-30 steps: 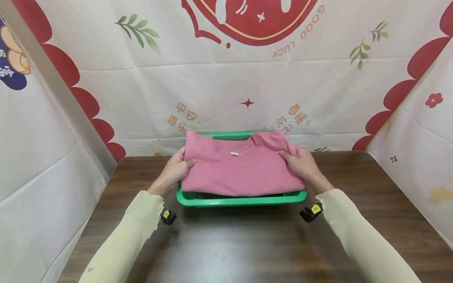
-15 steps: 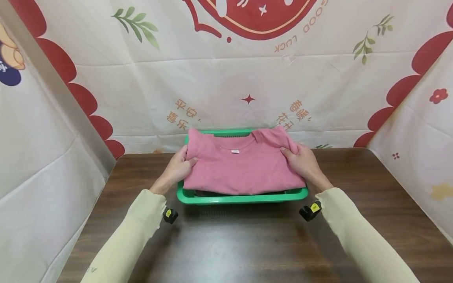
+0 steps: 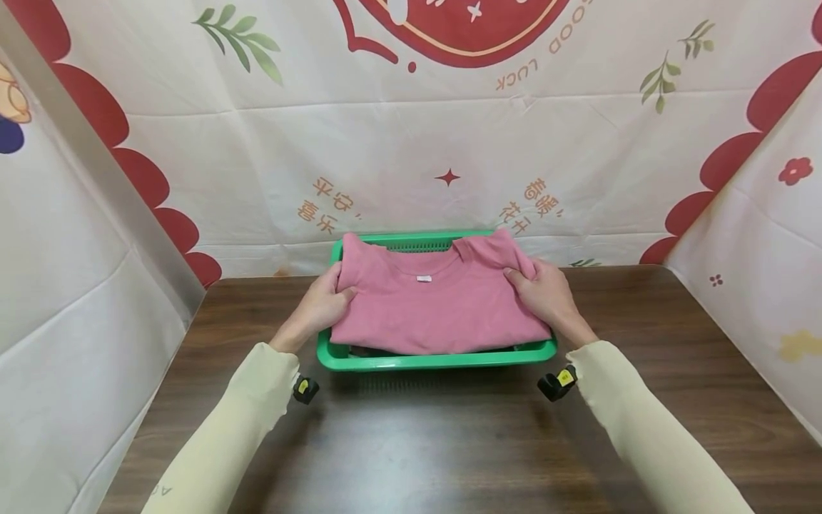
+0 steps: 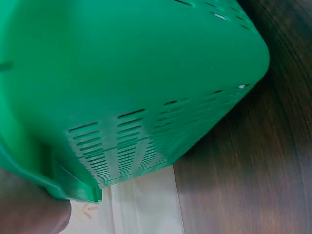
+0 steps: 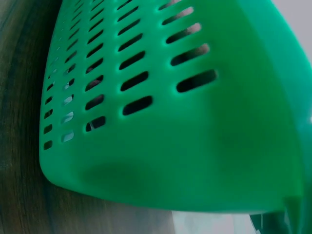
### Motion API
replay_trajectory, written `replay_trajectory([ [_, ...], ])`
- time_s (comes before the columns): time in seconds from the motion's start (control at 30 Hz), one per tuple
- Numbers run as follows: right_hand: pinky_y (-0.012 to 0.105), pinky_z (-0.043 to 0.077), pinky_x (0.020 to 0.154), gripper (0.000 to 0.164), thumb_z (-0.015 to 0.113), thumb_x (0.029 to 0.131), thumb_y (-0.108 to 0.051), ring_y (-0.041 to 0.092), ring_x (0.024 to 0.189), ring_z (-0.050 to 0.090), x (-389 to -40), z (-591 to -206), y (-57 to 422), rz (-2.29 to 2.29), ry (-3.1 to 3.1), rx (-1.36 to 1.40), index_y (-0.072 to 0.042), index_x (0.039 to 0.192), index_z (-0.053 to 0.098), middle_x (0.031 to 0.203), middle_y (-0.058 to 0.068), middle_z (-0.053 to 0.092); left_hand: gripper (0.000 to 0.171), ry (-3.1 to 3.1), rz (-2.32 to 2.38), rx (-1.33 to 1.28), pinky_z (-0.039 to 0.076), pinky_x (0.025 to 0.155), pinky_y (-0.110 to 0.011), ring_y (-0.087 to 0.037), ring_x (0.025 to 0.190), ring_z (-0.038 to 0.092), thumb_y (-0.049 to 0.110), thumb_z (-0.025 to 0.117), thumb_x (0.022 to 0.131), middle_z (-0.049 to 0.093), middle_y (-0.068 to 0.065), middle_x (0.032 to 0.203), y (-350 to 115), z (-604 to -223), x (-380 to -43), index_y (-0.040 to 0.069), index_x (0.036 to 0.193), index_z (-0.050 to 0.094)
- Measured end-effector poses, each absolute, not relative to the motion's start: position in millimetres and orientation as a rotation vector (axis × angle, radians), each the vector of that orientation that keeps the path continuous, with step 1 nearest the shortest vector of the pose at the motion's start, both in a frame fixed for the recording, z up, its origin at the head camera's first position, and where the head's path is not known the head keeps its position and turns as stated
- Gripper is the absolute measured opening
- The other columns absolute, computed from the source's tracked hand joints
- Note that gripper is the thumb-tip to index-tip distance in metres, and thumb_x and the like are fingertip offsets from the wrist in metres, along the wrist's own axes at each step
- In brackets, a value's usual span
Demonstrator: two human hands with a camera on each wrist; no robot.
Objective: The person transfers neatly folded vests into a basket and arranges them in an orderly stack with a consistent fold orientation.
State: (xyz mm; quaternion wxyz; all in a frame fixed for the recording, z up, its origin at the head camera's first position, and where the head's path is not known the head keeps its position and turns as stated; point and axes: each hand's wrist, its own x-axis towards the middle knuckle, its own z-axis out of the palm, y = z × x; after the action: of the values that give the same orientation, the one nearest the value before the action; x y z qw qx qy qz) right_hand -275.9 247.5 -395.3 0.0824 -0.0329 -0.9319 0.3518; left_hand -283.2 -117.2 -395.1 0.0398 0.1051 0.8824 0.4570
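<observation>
A folded pink T-shirt [image 3: 430, 314], its neckline toward the back and a small white label inside, lies in a green plastic basket [image 3: 437, 362]. My left hand [image 3: 319, 303] grips the basket's left side, thumb over the shirt's edge, the other fingers mostly hidden outside the rim. On the opposite side my right hand [image 3: 549, 296] grips likewise, its thumb on the pink cloth. The left wrist view has the slotted basket wall [image 4: 146, 87] close up, with part of a finger [image 4: 31, 207] against the rim. Only the basket's slotted wall [image 5: 161, 146] fills the right wrist view, without the hand.
The basket is near the back edge of a dark brown wooden table [image 3: 411, 442]. Behind it hangs a white printed cloth [image 3: 398, 157], with similar cloth on both sides. Dark items under the shirt show slightly at the basket's front, too hidden to identify.
The basket's back left corner shows more now, as the shirt's left shoulder sits slightly farther right. Both hands keep their grip. The view has tilted a little downward, then shifted slightly sideways.
</observation>
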Motion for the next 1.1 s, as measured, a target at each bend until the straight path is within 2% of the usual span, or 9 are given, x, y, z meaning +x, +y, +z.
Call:
replay_trajectory([
  [0.23, 0.037, 0.041, 0.059, 0.039, 0.054, 0.092, -0.042, 0.027, 0.068, 0.052, -277, -399, 247, 0.967, -2.743, -0.055, -0.004, 0.095, 0.064, 0.078, 0.015, 0.062, 0.036, 2.779, 1.311, 0.338, 0.045, 0.093, -0.050, -0.027, 0.104, 0.053, 0.016, 0.050, 0.094, 0.058, -0.014, 0.118, -116, -397, -283, 0.009, 0.129, 0.045],
  [0.4, 0.038, 0.041, 0.059, 0.036, 0.056, 0.091, -0.041, 0.027, 0.068, 0.054, -278, -400, 245, 0.937, -2.722, -0.075, -0.006, 0.095, 0.065, 0.080, 0.016, 0.065, 0.032, 2.844, 1.282, 0.358, 0.048, 0.087, -0.048, -0.027, 0.098, 0.055, 0.016, 0.052, 0.093, 0.061, -0.014, 0.112, -115, -399, -282, 0.009, 0.123, 0.048],
  [0.73, 0.041, 0.041, 0.060, 0.035, 0.056, 0.090, -0.039, 0.030, 0.071, 0.055, -278, -404, 243, 0.882, -2.699, -0.098, -0.005, 0.094, 0.064, 0.083, 0.018, 0.065, 0.047, 2.931, 1.282, 0.311, 0.051, 0.085, -0.048, -0.026, 0.100, 0.060, 0.022, 0.055, 0.090, 0.064, -0.017, 0.117, -114, -407, -284, 0.005, 0.134, 0.047],
  [0.83, 0.045, 0.042, 0.062, 0.040, 0.054, 0.091, -0.042, 0.032, 0.074, 0.055, -278, -404, 242, 0.869, -2.695, -0.095, -0.004, 0.102, 0.062, 0.086, 0.019, 0.065, 0.056, 2.949, 1.305, 0.269, 0.053, 0.081, -0.047, -0.024, 0.094, 0.063, 0.023, 0.057, 0.089, 0.066, -0.018, 0.115, -114, -408, -283, 0.006, 0.140, 0.040],
  [0.97, 0.050, 0.043, 0.067, 0.049, 0.050, 0.092, -0.045, 0.033, 0.079, 0.057, -277, -404, 240, 0.888, -2.662, -0.086, -0.008, 0.125, 0.054, 0.094, 0.019, 0.064, 0.065, 2.974, 1.374, 0.234, 0.055, 0.076, -0.046, -0.023, 0.084, 0.067, 0.023, 0.058, 0.088, 0.067, -0.019, 0.111, -113, -410, -281, 0.007, 0.145, 0.031],
  [1.1, 0.054, 0.043, 0.068, 0.046, 0.052, 0.093, -0.035, 0.035, 0.083, 0.059, -277, -405, 239, 0.874, -2.583, -0.021, -0.013, 0.133, 0.051, 0.098, 0.019, 0.066, 0.061, 3.039, 1.427, 0.260, 0.054, 0.076, -0.047, -0.027, 0.086, 0.066, 0.019, 0.060, 0.086, 0.067, -0.021, 0.109, -112, -411, -281, 0.008, 0.141, 0.037],
])
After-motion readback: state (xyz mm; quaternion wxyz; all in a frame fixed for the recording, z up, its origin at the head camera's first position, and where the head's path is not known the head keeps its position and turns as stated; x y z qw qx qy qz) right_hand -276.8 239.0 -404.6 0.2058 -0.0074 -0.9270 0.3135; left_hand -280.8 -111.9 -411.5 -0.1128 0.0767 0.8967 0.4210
